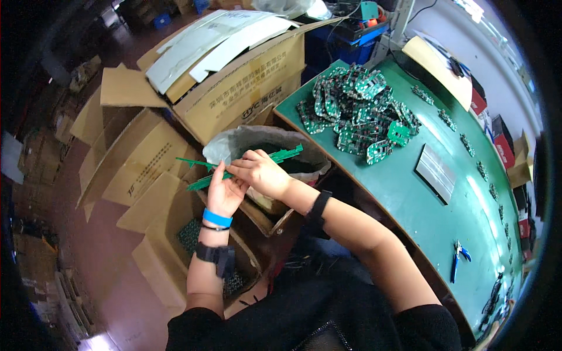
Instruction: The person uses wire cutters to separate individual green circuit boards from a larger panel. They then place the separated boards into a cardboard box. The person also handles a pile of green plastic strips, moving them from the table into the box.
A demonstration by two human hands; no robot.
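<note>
Several thin green circuit-board strips (285, 154) stick out on both sides of my hands, above a carton lined with a pale plastic bag (225, 141). My left hand (225, 194) is closed on them from below, thumb pointing up, with a blue band at its wrist. Over its palm lies my right hand (261, 174), fingers bent and closed on the same strips. The hands touch, and they hide the middle of the strips. Dark material lies deeper inside the bag.
On the green table (380, 187) at right are a heap of circuit boards (357, 105), a metal block (436, 174), blue-handled pliers (458, 260) and a row of small boards. An open carton (161, 234) stands below my left forearm; a large carton (246, 88) rises behind.
</note>
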